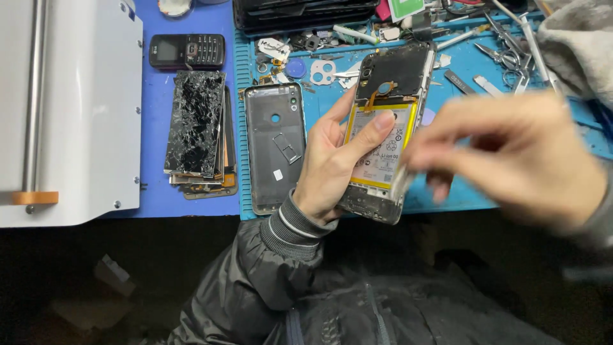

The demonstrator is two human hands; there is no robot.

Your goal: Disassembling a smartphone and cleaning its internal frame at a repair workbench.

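Observation:
My left hand (332, 163) grips an opened smartphone (386, 83) with its back off, thumb resting on the white and yellow battery (377, 160). The phone tilts upright above the blue mat (460, 96). My right hand (511, 156) is blurred, just right of the phone's lower half, fingers bent and near its edge. Whether it holds anything, I cannot tell. The phone's dark back cover (276, 147) lies flat on the mat, left of my left hand.
A stack of cracked screens (196, 124) and a small keypad phone (187, 51) lie on the blue surface to the left. A white machine (70, 108) fills the far left. Tweezers, scissors and small parts (511, 51) crowd the back right.

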